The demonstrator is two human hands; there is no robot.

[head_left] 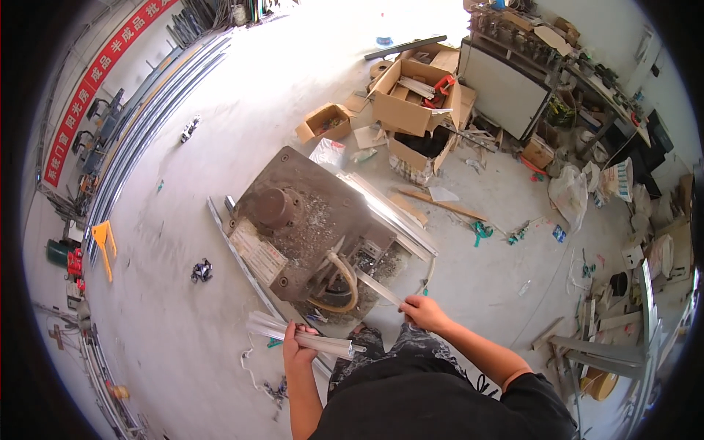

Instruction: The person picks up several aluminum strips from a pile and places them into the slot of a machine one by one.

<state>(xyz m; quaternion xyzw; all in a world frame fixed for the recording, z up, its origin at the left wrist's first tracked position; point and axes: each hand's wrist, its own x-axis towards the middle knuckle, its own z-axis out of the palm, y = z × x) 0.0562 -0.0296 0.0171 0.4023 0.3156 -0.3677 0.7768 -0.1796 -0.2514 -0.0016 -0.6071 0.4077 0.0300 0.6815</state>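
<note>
My left hand point(295, 347) is closed around a bundle of slim silvery profile strips point(323, 343), their cut ends pointing right. In my right hand point(425, 313) I grip the near end of a single pale strip point(379, 286). Its far end reaches in at the near right side of a dusty brown machine point(315, 183), where the contact is hidden. On top of that machine sits a round brown cylinder point(274, 207), with dark grit scattered beside it. A yellowish hose point(350, 282) loops close to the strip.
Long pale profiles point(389, 211) lie along the machine's right side, and a metal rail point(242, 260) runs along its left. Beyond stand cardboard boxes point(400, 110). A yellow stand point(105, 246) is at far left; a cluttered workbench point(598, 88) lines the right wall.
</note>
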